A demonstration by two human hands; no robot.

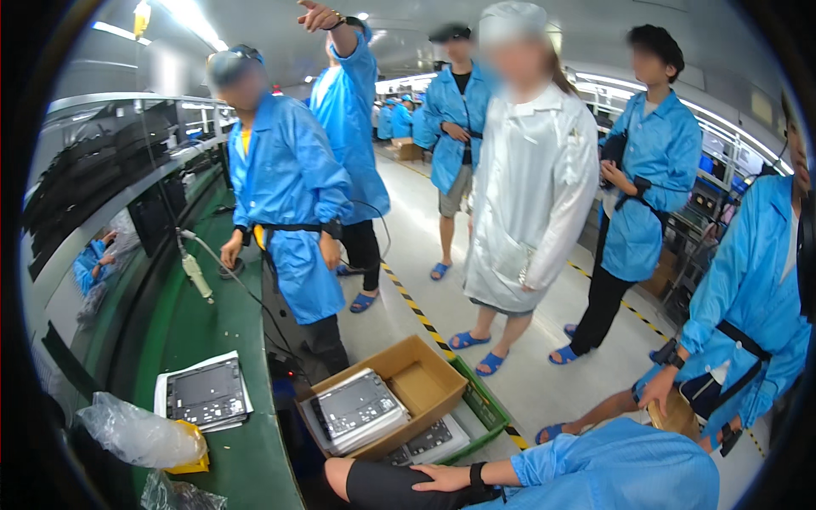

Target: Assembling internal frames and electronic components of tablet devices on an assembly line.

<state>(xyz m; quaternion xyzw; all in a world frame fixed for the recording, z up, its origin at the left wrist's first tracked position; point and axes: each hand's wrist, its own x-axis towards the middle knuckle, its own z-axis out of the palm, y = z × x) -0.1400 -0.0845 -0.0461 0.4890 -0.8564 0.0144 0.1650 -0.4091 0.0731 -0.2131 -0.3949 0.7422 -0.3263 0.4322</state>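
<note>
At the lower edge, my right hand [446, 478] comes in from the right in a blue sleeve with a black band at the wrist. It lies flat across a thigh in dark shorts [374, 483], fingers stretched to the left, nothing seen in it. My left hand is out of view. Just beyond the knee stands an open cardboard box [433, 374] with a stack of flat dark panels [357, 408] in it. On the green bench [246, 314] rests another stack of dark panels with white sheets [206, 393], beside a clear plastic bag [140, 429] and something yellow [191, 450].
A green crate [484, 408] with more panels sits under and beside the box. Several people in blue coats and one in a white coat [531, 187] stand around; one points. At right, a person leans on a tan object [676, 415]. A pale handheld tool [195, 276] hangs over the bench.
</note>
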